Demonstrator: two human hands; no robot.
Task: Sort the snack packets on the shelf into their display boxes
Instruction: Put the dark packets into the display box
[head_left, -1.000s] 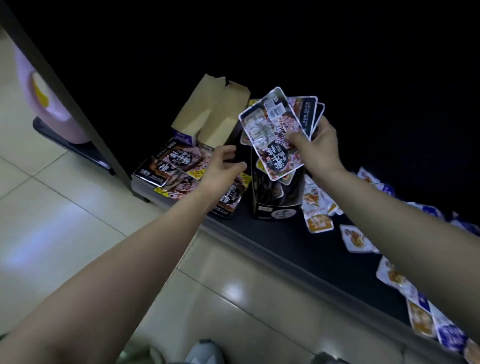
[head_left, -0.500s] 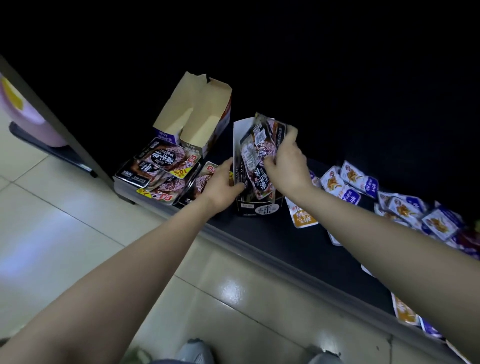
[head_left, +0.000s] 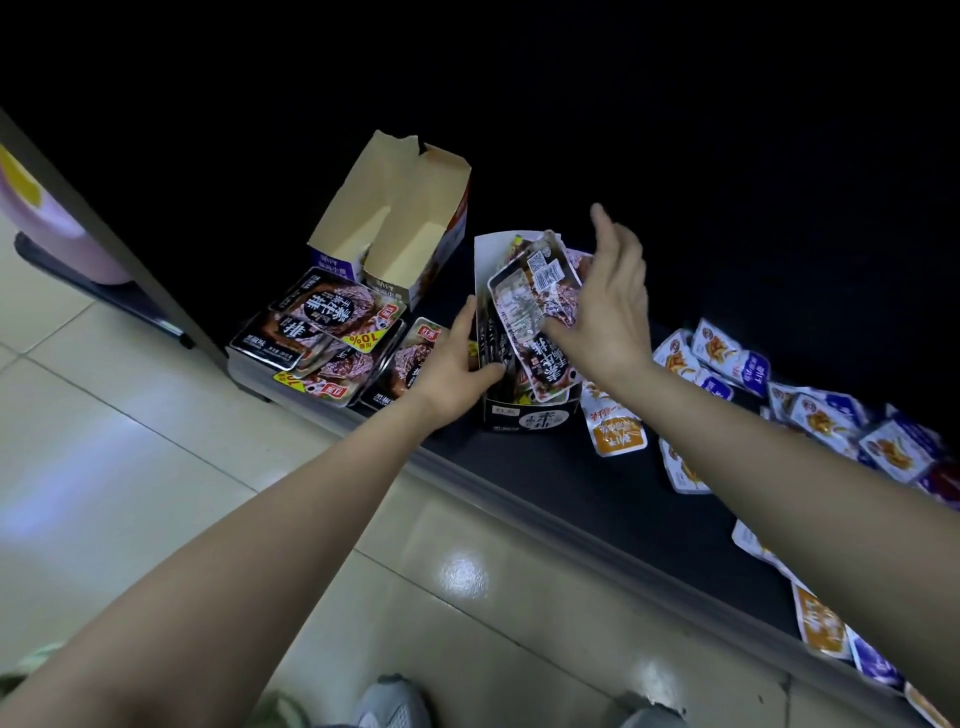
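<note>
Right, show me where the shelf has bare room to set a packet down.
Bare shelf lies before the black display box and orange packet, along the front lip. Crowded: dark packets piled left, blue packets strewn right.

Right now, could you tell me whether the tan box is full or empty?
Looks empty: only bare cardboard walls show inside the tan box; floor hidden.

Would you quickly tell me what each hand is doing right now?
Left hand: grips the black display box by its side.
Right hand: open, fingers straight, above the packets in that box.
</note>
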